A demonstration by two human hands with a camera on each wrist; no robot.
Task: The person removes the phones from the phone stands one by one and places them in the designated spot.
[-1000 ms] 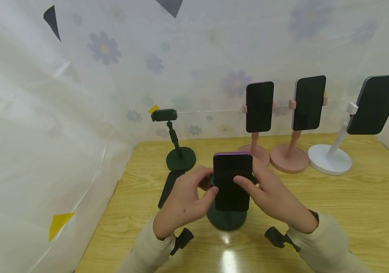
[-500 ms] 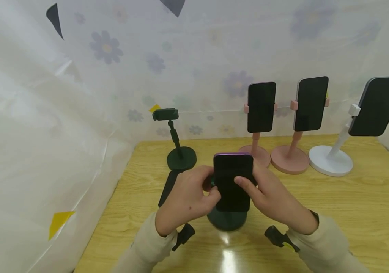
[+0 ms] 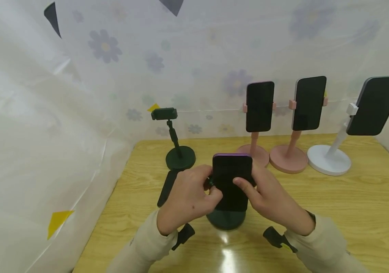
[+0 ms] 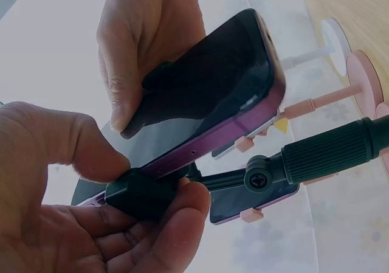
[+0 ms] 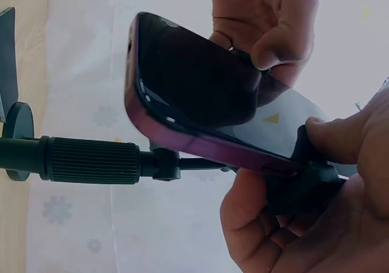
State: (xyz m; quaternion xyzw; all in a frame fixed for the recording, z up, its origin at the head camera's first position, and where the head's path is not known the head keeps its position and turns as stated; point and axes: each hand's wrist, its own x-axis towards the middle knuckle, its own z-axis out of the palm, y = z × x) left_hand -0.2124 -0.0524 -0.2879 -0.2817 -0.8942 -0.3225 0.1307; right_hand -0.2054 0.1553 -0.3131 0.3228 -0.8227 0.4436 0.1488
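Note:
A purple-edged phone (image 3: 230,193) sits in the clamp of a dark green phone stand, whose round base (image 3: 226,220) rests on the table. My left hand (image 3: 189,193) pinches the left clamp piece (image 4: 143,194) at the phone's edge, thumb bent on top and fingers curled below. On the opposite side my right hand (image 3: 273,195) grips the other clamp piece (image 5: 304,188), its thumb lying at the front by the screen. The ribbed stem (image 4: 328,150) shows behind the phone in the left wrist view.
Behind my left hand stands another dark green phone stand (image 3: 180,158) without a phone; a dark phone (image 3: 167,187) lies before it. Two pink stands (image 3: 288,159) and a white stand (image 3: 329,160), each bearing a phone, line the back right. A patterned curtain (image 3: 194,76) encloses the table.
My left thumb has bent more and shifted slightly right over the phone's left edge. The right hand, the phone and the stand hold almost the same place.

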